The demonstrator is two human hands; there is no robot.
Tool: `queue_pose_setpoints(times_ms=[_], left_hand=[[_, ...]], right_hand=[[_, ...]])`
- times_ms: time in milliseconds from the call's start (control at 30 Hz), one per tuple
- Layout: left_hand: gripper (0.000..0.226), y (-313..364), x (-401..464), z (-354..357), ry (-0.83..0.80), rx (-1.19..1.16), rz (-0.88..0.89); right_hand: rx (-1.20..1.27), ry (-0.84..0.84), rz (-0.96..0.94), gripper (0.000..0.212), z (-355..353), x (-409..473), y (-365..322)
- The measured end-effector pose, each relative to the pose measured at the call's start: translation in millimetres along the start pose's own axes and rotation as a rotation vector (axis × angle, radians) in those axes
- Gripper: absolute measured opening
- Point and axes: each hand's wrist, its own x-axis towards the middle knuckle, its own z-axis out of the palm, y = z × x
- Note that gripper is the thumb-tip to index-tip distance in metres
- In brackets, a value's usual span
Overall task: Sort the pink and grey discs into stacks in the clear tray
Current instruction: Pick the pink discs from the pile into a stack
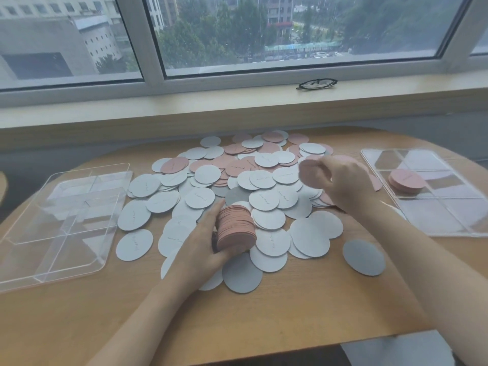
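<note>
The left hand (203,243) hugs a pink stack (235,227) so it stays tidy; the right hand (343,182) pinches one pink disc (308,172) to add.

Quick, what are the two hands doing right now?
Left hand: grips a stack of pink discs.
Right hand: pinches a pink disc above the pile.

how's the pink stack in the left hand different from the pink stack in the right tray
The held stack is much taller than the tray stack. The held stack is gripped by the left hand over the loose discs, tipped on its side; the tray stack lies flat in a compartment of the right tray, untouched. Both are pink discs of similar width.
</note>
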Motion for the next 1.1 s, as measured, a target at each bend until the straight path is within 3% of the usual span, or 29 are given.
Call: queue_pose_setpoints(times_ms=[133, 267, 400, 567, 767, 833, 967, 1100], left_hand=[[0.097, -1.6, 1.7, -0.5, -0.003, -0.033, 0.008], [0.093, -4.4, 2.7, -0.8, -0.004, -0.040, 0.022], [0.102, -7.6, 4.2, 0.4, -0.021, -0.054, -0.015], [0.098, -11.7, 4.8, 2.9, -0.025, -0.067, -0.001], [0.105, -6.6, 1.6, 1.1, 0.036, -0.047, 0.003], [0.104, -5.5, 1.1, -0.4, 0.039, -0.054, -0.005], [0.099, -5.2, 1.5, -1.4, 0.031, -0.014, -0.001], [0.093, -3.8, 0.2, -2.0, 0.038, -0.059, 0.004]], right_hand=[[0.526, -0.084, 0.064, 0.010, 0.2, -18.8, -60.3], [0.790, -0.189, 0.090, 0.007, 26.2, -31.5, -97.0], [1.009, -0.257, 0.122, 0.027, 40.3, -44.0, -110.2], [0.882, -0.331, 0.012, 0.023, 46.5, -53.8, -111.3], [0.510, -0.417, -0.156, 0.060, 50.2, -60.5, -109.1], [0.444, -0.450, -0.181, 0.064, 51.4, -60.8, -109.3], [0.442, -0.424, -0.159, 0.061, 49.4, -56.6, -102.9], [0.268, -0.401, -0.172, 0.034, 51.5, -52.1, -89.2]])
